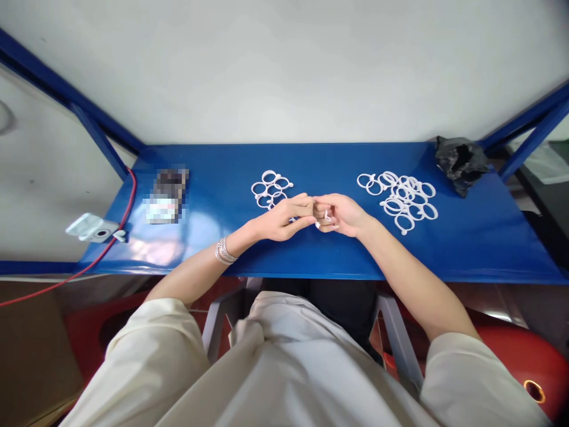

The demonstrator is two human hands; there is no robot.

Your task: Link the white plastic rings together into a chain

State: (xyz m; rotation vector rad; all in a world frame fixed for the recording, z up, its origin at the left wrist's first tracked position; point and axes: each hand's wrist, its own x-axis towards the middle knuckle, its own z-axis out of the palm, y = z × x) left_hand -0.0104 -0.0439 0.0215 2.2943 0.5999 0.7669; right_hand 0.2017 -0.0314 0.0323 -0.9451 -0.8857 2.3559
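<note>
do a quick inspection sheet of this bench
surface: blue table top, glossy, with glare near the front left
job's things: left pile of white rings, right pile of white rings
clutter: black bag, pixelated object, white device
hands: left hand and right hand meet at the fingertips around a small white piece; grip unclear
cables: red cable, running off the table's left side
surroundings: white wall, blue frame, grey chair leg
</note>
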